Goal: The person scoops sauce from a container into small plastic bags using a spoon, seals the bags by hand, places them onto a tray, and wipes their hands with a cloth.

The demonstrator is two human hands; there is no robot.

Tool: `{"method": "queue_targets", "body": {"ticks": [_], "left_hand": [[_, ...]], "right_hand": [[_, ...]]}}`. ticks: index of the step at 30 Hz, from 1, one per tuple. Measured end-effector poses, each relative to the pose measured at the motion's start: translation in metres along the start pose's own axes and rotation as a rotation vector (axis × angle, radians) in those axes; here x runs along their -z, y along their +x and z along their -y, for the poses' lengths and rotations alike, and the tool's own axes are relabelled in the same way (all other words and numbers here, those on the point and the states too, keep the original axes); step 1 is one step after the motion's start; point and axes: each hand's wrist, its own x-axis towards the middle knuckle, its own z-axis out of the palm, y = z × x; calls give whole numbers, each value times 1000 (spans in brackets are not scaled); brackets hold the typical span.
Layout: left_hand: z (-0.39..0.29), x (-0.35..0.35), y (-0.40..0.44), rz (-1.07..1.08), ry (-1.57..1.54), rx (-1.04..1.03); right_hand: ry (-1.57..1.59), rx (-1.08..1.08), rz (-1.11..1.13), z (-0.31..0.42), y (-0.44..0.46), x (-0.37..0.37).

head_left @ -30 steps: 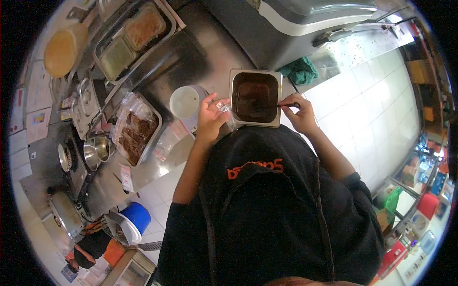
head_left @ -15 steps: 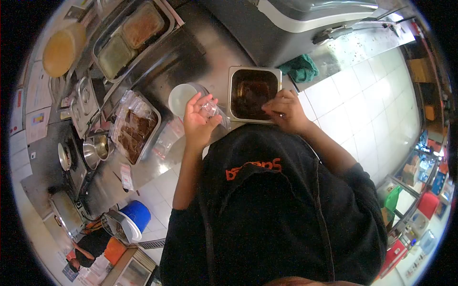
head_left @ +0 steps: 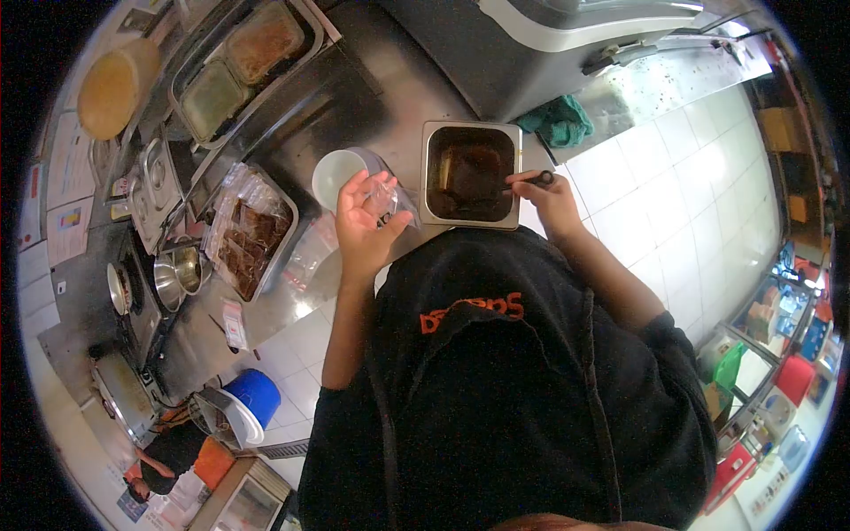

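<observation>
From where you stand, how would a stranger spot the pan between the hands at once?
Start at the steel counter and find its edge nearest the person. There, between the left hand and right hand, sits a squarish metal pan. Unlike the round white bowl nearby, it has straight sides and dark contents.

Pale square tiles cover the floor (head_left: 673, 195), which I see shining under bright light on the right. The steel counter (head_left: 403, 106) stretches from the far middle toward the near left. Papers (head_left: 71, 232) hang at left; crowded shelves (head_left: 751, 346) line the right.
</observation>
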Motion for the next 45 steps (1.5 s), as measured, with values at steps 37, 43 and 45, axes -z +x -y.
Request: {"method": "queue_targets", "body": {"ticks": [37,43,45], "left_hand": [[-28,-72,40,98,222,-320],[-31,-70,34,66,205,-242],[-33,-71,34,74,225,-272]], "right_hand": [[167,855,-60,95,-66,-7],[-423,1213,53,119,-77,-12],[-489,1254,58,123,-79,-13]]}}
